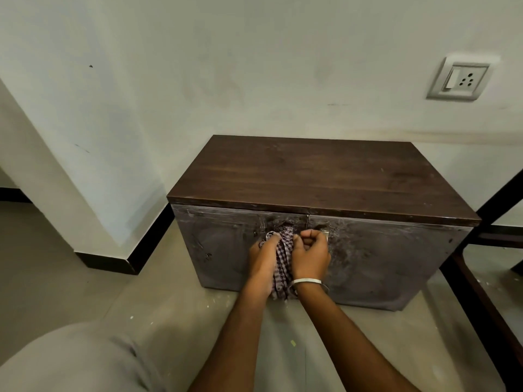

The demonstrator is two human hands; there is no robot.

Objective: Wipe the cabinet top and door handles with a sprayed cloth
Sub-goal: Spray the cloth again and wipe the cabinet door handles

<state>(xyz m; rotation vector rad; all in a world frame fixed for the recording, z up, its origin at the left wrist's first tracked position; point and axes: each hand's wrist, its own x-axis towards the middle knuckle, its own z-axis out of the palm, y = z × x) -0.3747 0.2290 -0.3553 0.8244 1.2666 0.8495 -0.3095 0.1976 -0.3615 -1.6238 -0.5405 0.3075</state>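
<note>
Two hands [285, 258] on cloth [283, 264], cabinet [311, 171] behind

Two bare forearms, no sleeves in view up to the bottom frame edge. Left hand [261, 257] has no ring, band or watch visible. Right hand [311, 256] wears a thin plain silver-coloured bangle [307, 282] at the wrist, smooth and unmarked, loose-looking, sitting just behind the hand. Fingers on both are short-nailed as far as can be seen; nails are too small to tell polish. Well to the left of the bangle and lower, a rounded shape in plain light grey fabric [70, 360], probably the person's trouser knee, with no seam, pocket or print showing.
</note>
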